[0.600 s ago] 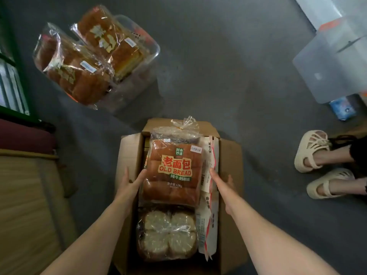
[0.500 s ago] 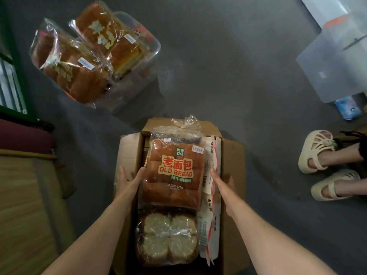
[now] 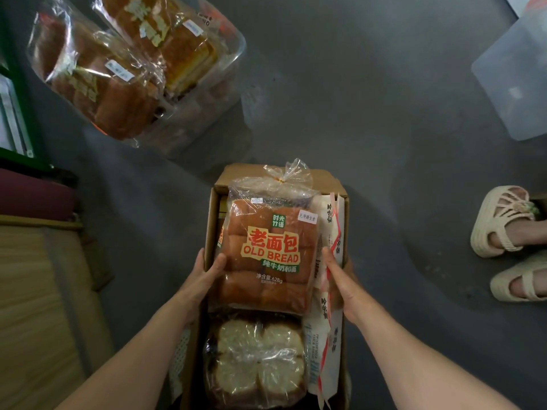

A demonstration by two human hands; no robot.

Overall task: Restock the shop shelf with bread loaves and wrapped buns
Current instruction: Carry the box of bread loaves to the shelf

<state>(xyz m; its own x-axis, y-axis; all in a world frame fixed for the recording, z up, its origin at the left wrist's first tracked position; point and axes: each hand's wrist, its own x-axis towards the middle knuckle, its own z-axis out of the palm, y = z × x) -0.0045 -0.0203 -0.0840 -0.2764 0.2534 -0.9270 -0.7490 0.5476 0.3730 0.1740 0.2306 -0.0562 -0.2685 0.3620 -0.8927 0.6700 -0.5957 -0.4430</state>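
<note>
An open cardboard box (image 3: 278, 173) sits on the grey floor below me. On top lies a bagged brown loaf labelled OLD BREAD (image 3: 266, 255). Nearer me in the box is a clear bag of pale round buns (image 3: 257, 356), and white wrapped packs with red stripes (image 3: 328, 335) stand along the right wall. My left hand (image 3: 201, 279) grips the box's left wall, thumb inside against the loaf and fingers outside. My right hand (image 3: 343, 285) grips the right wall the same way, thumb by the white packs.
A clear plastic bin (image 3: 233, 57) at top left carries two more bagged loaves (image 3: 97, 84). Another person's sandalled feet (image 3: 503, 223) stand at the right. A translucent plastic lid (image 3: 515, 84) lies at upper right. A wooden surface (image 3: 35, 291) runs along the left.
Both side flaps of the box have come up from lying outward to standing upright between my thumbs and fingers. The box and loaf look slightly closer.
</note>
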